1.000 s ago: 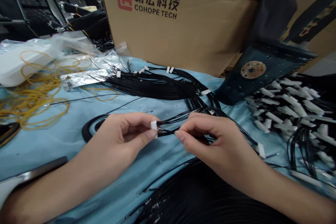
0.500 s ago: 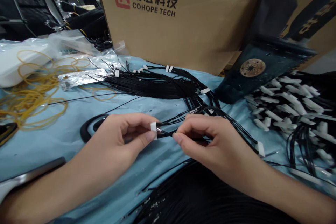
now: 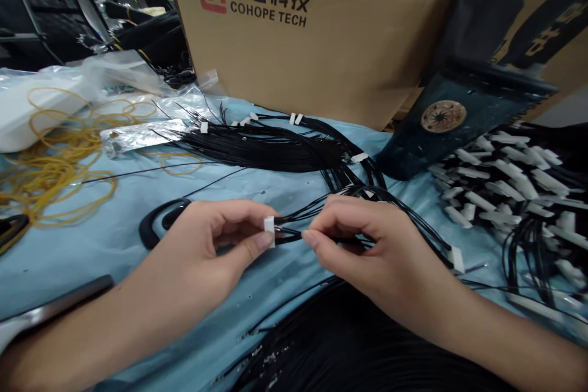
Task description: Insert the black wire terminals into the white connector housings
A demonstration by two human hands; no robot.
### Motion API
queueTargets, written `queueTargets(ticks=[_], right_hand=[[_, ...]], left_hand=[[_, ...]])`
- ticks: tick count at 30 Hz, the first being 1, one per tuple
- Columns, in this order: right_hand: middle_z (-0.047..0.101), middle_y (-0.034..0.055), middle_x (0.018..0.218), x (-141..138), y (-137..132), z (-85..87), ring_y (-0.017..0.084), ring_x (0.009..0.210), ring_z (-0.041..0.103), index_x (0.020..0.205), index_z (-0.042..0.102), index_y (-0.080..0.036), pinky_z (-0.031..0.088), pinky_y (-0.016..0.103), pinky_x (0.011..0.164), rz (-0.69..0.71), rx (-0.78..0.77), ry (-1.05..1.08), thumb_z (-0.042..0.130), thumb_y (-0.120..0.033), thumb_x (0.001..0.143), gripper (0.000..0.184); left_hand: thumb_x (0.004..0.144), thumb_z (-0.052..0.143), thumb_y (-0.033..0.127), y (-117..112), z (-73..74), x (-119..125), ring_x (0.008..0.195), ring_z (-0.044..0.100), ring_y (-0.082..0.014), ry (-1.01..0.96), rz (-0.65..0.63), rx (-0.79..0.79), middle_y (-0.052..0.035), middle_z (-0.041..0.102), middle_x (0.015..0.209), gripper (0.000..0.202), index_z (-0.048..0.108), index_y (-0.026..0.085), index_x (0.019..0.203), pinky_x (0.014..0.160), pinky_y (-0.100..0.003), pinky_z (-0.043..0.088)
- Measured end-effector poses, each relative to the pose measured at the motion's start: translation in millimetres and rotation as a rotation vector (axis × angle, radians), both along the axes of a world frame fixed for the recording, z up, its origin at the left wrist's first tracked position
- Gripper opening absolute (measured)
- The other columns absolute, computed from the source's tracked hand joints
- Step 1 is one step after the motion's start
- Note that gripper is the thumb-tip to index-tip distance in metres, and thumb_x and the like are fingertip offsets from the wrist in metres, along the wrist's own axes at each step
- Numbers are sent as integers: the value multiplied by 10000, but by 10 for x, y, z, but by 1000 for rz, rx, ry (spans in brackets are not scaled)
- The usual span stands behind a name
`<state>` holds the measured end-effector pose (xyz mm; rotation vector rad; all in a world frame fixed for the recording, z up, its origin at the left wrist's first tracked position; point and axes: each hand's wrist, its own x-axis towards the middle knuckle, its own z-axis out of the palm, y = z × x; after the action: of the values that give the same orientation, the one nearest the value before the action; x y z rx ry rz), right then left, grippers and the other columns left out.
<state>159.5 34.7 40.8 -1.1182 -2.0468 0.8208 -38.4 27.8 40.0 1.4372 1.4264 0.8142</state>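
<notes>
My left hand pinches a small white connector between thumb and forefinger. My right hand pinches a thin black wire whose end sits at that connector. More black wires run from the connector back under my right hand towards a loose bundle of black wires lying on the blue table cover. Both hands hover just above the cover, a finger's width apart.
A cardboard box stands behind. Yellow rubber bands and plastic bags lie left. A dark box and wires with white connectors fill the right. A mass of black wires lies at the near edge. A person works far back left.
My right hand's fingertips have crept a little left along the wire, closer to the connector. The left hand keeps its hold almost unmoved.
</notes>
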Motion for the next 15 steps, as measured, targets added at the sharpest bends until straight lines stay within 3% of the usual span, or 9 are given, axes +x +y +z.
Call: queueTargets(ticks=[9,15], right_hand=[[538,-55,641,15,12,-3,58,588,469,664,632,-164,331,178,498,65,56,-20,599,-24,851,235],[576,-49,661,16,16,-38,65,597,496,702,651,-165,346,187,507,34,45,-55,600,-54,887,222]], left_hand=[[706,683,317,9,31,18,671,700,-182,-40,1,-19,11,821,707,111,734,229,662,614,-248,542],[782,733,274,-54,-65,-40,752,748,-183,-81,-44,3,38,828,736,84,812,250,798,659,-221,569]])
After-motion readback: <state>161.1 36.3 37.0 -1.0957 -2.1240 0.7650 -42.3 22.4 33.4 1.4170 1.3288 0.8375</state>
